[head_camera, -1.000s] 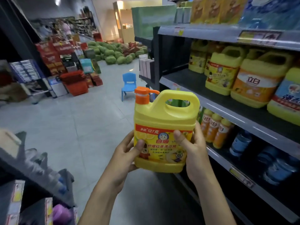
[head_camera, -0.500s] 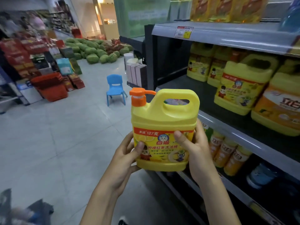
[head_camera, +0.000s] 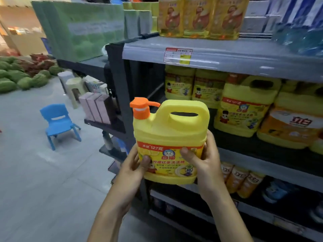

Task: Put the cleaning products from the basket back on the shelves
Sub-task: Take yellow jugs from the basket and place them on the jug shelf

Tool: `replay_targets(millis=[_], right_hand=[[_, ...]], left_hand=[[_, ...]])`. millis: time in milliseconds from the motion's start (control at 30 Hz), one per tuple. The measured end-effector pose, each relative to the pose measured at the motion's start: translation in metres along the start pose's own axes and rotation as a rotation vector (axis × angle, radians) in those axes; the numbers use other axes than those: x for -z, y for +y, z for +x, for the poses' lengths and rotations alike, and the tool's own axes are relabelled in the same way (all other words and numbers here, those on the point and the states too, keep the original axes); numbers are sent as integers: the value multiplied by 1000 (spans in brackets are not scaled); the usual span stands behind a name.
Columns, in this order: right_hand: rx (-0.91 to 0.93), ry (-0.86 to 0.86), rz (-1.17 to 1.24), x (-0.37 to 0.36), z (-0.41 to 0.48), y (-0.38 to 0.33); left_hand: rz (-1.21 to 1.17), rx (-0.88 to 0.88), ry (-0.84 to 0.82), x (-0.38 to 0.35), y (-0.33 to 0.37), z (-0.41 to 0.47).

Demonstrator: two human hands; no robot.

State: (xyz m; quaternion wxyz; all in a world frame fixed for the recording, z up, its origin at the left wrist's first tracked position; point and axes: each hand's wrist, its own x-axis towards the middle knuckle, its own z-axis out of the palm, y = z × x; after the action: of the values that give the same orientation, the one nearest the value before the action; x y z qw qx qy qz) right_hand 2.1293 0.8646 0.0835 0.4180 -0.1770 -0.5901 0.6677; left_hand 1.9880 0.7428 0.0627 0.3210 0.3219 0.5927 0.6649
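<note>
little blue plastic kids' chair [head_camera: 58,123] sitting out on the pale grey tiled floor [head_camera: 35,180], heap of green watermelons [head_camera: 21,79] way back left, stacked pastel plastic stools [head_camera: 74,87] by the aisle end

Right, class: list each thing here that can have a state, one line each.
Yellow jug: upright, held in mid-air.
Orange pump: fitted on the jug.
Left hand: grips the jug's left side.
Right hand: grips the jug's right side.
Shelf jugs: upright, labels outward.
Blue chair: upright on the floor.
</note>
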Motion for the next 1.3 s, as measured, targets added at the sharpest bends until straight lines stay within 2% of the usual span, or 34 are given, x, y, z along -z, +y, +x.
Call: replay_targets(millis=[167, 300, 433, 600, 800, 1000, 1167, 1300], right_hand=[[62, 176, -53, 11, 26, 8], [114, 246, -76, 13, 65, 9], [182, 276, -21, 18, 106, 15], [296, 292, -91, 27, 147, 35], [251, 294, -64, 40, 173, 63], [163, 339, -52, 45, 192, 72], [162, 544, -553, 47, 180, 83], [52, 549, -629, 59, 160, 99]], left_hand=[[5, -32, -182, -8, -6, 54], [0, -75, -225, -13, -4, 102], [19, -147, -258, -18, 4, 153], [86, -239, -270, -17, -3, 204], [62, -226, -365, -18, -27, 233], [119, -206, -299, -23, -39, 252], [206, -221, -204, -34, -51, 250], [458, -307, -85, -39, -55, 252]])
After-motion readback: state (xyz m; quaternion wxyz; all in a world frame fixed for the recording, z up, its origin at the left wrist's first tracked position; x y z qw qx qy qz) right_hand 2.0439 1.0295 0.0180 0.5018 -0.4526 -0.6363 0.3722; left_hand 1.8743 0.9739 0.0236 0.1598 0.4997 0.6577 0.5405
